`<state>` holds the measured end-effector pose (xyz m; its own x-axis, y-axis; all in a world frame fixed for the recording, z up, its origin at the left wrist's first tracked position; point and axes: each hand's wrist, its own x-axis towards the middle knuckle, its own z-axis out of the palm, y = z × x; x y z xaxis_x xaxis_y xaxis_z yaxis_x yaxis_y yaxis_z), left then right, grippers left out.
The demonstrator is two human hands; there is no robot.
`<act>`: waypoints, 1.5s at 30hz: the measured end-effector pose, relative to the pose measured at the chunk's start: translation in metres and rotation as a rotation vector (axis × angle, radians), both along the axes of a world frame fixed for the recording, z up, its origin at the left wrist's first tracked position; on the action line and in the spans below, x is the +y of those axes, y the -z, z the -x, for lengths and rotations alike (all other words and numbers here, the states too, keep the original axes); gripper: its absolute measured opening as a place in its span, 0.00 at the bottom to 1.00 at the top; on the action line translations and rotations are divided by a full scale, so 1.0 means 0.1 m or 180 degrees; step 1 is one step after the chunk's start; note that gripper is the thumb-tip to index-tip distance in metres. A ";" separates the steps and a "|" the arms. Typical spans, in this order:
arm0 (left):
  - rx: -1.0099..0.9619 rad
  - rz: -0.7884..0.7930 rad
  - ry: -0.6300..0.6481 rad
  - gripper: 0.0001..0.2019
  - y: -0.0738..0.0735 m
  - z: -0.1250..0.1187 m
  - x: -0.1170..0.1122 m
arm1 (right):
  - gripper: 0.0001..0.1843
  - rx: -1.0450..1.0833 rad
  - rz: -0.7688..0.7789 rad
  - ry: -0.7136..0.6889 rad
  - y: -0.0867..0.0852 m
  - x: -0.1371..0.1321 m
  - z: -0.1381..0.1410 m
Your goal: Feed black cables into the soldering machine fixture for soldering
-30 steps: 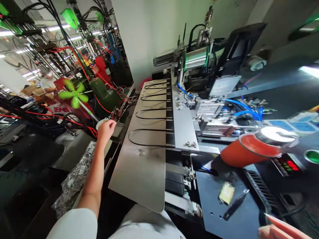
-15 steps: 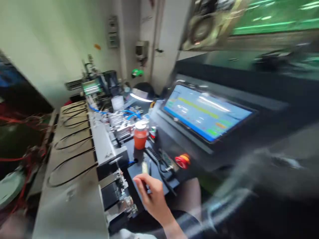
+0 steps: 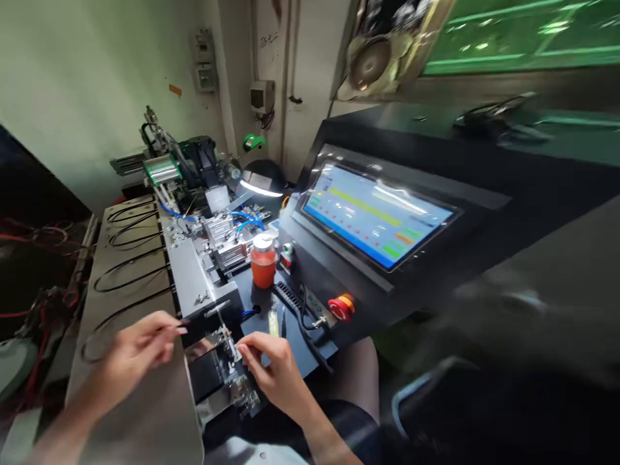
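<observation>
My left hand (image 3: 138,347) hovers over the metal tray (image 3: 140,413) and pinches the end of a thin black cable (image 3: 170,328), holding it toward the machine's small clamp fixture (image 3: 227,349). Curled at the right side of that fixture, my right hand (image 3: 271,373) has its fingertips at the metal parts; what they hold, if anything, is hidden. Several black cable loops (image 3: 126,279) lie in a row on the tray beyond my left hand.
An orange jar with a white lid (image 3: 263,261) stands on the black deck. Behind it are a lit touchscreen (image 3: 375,215), a red emergency button (image 3: 341,306), and pneumatic parts with blue hoses (image 3: 242,223). Red wires (image 3: 43,300) hang at the left.
The view swung right from the tray and the hall to the control panel. My left hand came back from the far left to the fixture with a cable; my right hand reached the clamp.
</observation>
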<state>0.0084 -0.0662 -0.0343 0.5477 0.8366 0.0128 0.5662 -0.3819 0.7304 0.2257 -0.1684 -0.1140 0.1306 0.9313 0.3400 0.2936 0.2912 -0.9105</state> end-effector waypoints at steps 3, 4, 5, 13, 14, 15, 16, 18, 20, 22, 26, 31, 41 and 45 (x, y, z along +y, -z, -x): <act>-0.0130 0.0370 0.0459 0.15 0.13 -0.31 -0.19 | 0.10 0.0324 -0.0006 0.0050 0.00 -0.02 -0.03; -0.0183 0.0405 0.0491 0.14 0.18 -0.41 -0.23 | 0.09 0.0456 0.0012 0.0069 0.01 -0.02 -0.04; -0.0224 0.0384 0.0501 0.13 0.22 -0.49 -0.25 | 0.09 0.0592 0.0061 0.0076 0.03 -0.01 -0.05; 0.0021 -0.0132 0.0427 0.10 0.39 -0.52 -0.34 | 0.12 0.1041 0.0557 -0.0102 0.10 0.02 0.00; 0.0090 -0.0277 0.0461 0.10 0.39 -0.50 -0.34 | 0.12 0.0938 0.0550 -0.0148 0.09 0.03 -0.01; 0.0160 -0.0406 0.0522 0.10 0.40 -0.49 -0.34 | 0.13 0.0818 0.0551 -0.0226 0.08 0.04 -0.03; 0.0209 -0.0498 0.0610 0.10 0.40 -0.49 -0.34 | 0.13 0.0709 0.0551 -0.0320 0.07 0.05 -0.05; 0.0176 -0.0521 0.0745 0.10 0.39 -0.49 -0.34 | 0.14 0.0574 0.0498 -0.0390 0.05 0.06 -0.05; -0.0061 -0.0371 0.0637 0.10 0.39 -0.51 -0.36 | 0.14 0.0512 0.0269 -0.0075 0.05 0.05 0.02; -0.0317 -0.0140 0.0337 0.11 0.39 -0.53 -0.39 | 0.13 0.0436 -0.0090 0.0483 0.07 0.04 0.14; -0.0517 0.0265 0.0019 0.14 0.40 -0.56 -0.46 | 0.12 0.0346 -0.0406 0.1084 0.12 0.04 0.38; -0.0261 0.0285 0.0021 0.14 0.38 -0.52 -0.40 | 0.11 0.0557 -0.0086 0.0695 0.14 0.07 0.27; 0.0833 0.0084 -0.0155 0.14 0.46 -0.52 -0.27 | 0.12 0.0531 0.0399 0.0792 0.19 0.07 -0.04; 0.0917 0.0060 -0.0243 0.13 0.46 -0.53 -0.28 | 0.12 0.0510 0.0388 0.0746 0.22 0.07 -0.01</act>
<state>0.0614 -0.0943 -0.0806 0.4619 0.8741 -0.1499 0.7778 -0.3180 0.5421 0.2272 -0.1617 -0.1359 0.3898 0.9021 0.1854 0.1897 0.1183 -0.9747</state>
